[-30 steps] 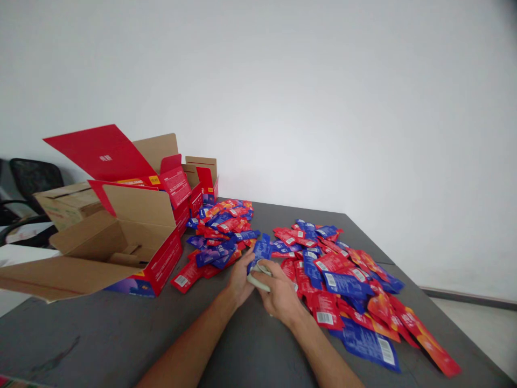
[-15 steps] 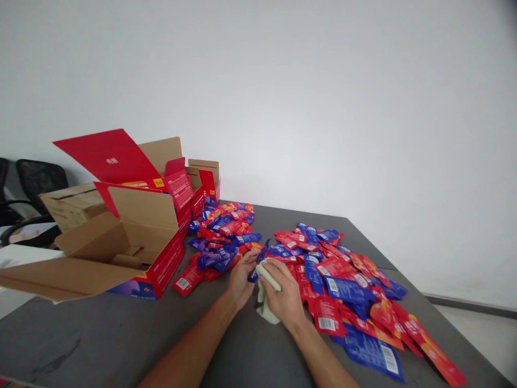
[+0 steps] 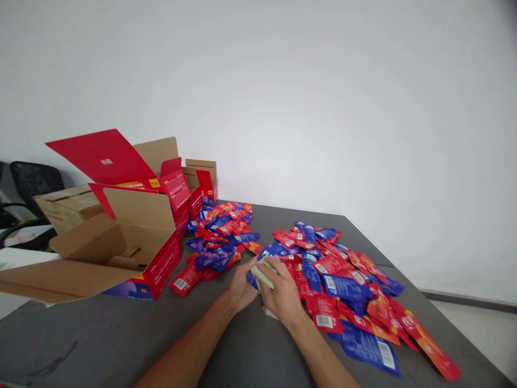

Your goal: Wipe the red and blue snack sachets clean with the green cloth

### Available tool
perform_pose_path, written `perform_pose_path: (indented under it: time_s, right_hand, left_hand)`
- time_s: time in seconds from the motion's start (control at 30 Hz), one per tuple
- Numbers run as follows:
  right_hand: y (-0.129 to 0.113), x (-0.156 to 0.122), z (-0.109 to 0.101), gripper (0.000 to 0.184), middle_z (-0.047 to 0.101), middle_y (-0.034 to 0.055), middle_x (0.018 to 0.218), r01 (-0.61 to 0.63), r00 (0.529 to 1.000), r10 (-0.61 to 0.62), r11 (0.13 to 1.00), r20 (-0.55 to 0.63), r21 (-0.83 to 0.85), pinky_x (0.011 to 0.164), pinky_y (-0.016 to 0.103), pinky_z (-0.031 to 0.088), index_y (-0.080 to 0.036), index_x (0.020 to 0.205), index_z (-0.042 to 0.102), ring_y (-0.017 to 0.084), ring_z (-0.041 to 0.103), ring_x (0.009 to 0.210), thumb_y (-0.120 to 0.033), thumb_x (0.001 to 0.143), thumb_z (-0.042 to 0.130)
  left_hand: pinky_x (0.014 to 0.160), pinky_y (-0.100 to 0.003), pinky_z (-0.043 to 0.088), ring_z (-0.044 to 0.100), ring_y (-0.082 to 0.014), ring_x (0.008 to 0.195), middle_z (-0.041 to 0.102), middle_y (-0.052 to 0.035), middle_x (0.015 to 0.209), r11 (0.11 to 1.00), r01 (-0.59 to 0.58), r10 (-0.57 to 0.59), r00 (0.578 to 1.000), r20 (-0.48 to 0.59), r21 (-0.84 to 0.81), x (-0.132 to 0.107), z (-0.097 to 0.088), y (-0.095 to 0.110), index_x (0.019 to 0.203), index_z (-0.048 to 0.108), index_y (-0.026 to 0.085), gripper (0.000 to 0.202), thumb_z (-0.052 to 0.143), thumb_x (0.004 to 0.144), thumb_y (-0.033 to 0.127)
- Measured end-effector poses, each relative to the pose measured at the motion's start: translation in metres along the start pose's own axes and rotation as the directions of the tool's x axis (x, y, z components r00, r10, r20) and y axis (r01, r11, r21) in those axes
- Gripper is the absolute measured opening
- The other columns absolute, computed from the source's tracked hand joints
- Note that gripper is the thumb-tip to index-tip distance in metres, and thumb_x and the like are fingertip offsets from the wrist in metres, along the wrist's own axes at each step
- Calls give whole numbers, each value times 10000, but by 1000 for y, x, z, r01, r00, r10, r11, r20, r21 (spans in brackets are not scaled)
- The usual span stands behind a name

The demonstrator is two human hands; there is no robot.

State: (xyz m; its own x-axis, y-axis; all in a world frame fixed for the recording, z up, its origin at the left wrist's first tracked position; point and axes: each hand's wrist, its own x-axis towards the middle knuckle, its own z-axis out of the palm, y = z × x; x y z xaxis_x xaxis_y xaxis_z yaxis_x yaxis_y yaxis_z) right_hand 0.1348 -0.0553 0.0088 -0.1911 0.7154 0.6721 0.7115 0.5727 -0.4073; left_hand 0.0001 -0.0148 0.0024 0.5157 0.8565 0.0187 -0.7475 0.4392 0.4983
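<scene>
Flat blue plastic pouch (image 3: 252,279) held in our left grip (image 3: 242,286)
Likely braced against the bunched pale-green cloth (image 3: 263,277) our right grip (image 3: 284,293) holds

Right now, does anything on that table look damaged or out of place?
One thing: a dark, irregular streak on the table, at the near left, marks its plain grey surface; stain or scratch, I can't tell. The packets lie jumbled, but I see none burst.

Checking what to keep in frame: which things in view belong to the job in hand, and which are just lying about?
Job in hand:
blue packet, in left hand
pale cloth, in right hand
left packet heap, probably
right packet heap, probably
front red box, perhaps

Seemingly just lying about:
brown carton
black chair
</scene>
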Motion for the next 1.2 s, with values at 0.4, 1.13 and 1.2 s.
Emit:
perform_pose_path:
  time_s: [0.4, 1.13, 1.2]
  right_hand:
    - [24, 6, -14, 302, 610, 84, 1292, -83, 985, 71, 994, -155, -73, 1026, 404, 483, -275, 1203, 687, 234, 571, 1183, -272, 939, 541]
    - [13, 1, -8, 278, 684, 64, 1163, -94, 980, 107, 992, 169, -85, 956, 347, 495, -260, 1072, 723, 224, 636, 1069, -149, 853, 592]
    - [15, 0, -9, 260, 699, 65, 1116, -123, 977, 142, 985, 158, -121, 929, 331, 502, -264, 1034, 730, 221, 653, 1023, -143, 845, 599]
  left_hand:
    - [805, -271, 514, 669, -159, 832, 717, -92, 995, 999, -19, 17, 997, -80, -28, 3, -5, -11, 1096, 663, 110, 243, 549, 896, 188]
    - [1192, -443, 222, 439, -274, 1349, 559, -102, 1396, 23, -249, 597, 780, 187, 968, 12, -31, 16, 1277, 632, 219, 544, 576, 746, 116]
    - [1182, -455, 233, 416, -283, 1362, 520, -126, 1428, -189, -156, 573, 785, 238, 970, 11, -36, 21, 1304, 607, 197, 535, 538, 780, 114]
